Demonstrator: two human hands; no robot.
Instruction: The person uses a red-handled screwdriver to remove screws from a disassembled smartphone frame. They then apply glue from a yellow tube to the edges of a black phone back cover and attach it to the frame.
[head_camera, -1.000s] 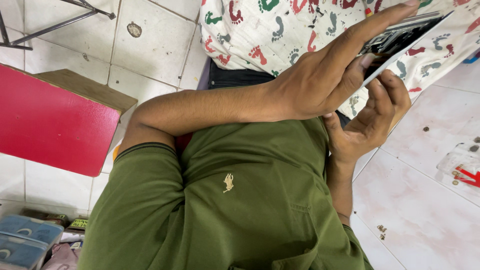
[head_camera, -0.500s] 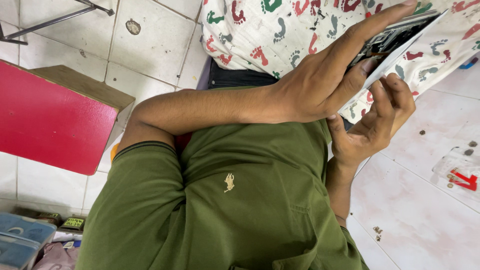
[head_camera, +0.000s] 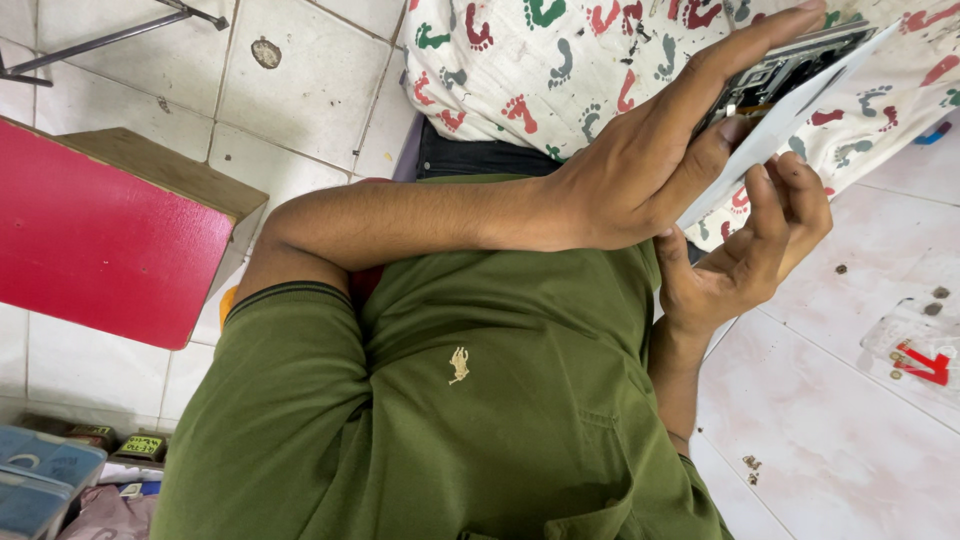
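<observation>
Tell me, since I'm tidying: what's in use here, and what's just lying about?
In use: opened device and its white panel, held by left hand and right hand.
Lying about: red board, footprint-patterned cloth, clear packet, blue boxes.

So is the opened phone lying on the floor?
No, the opened phone is held up between the left hand and the right hand, over the footprint cloth.
</observation>
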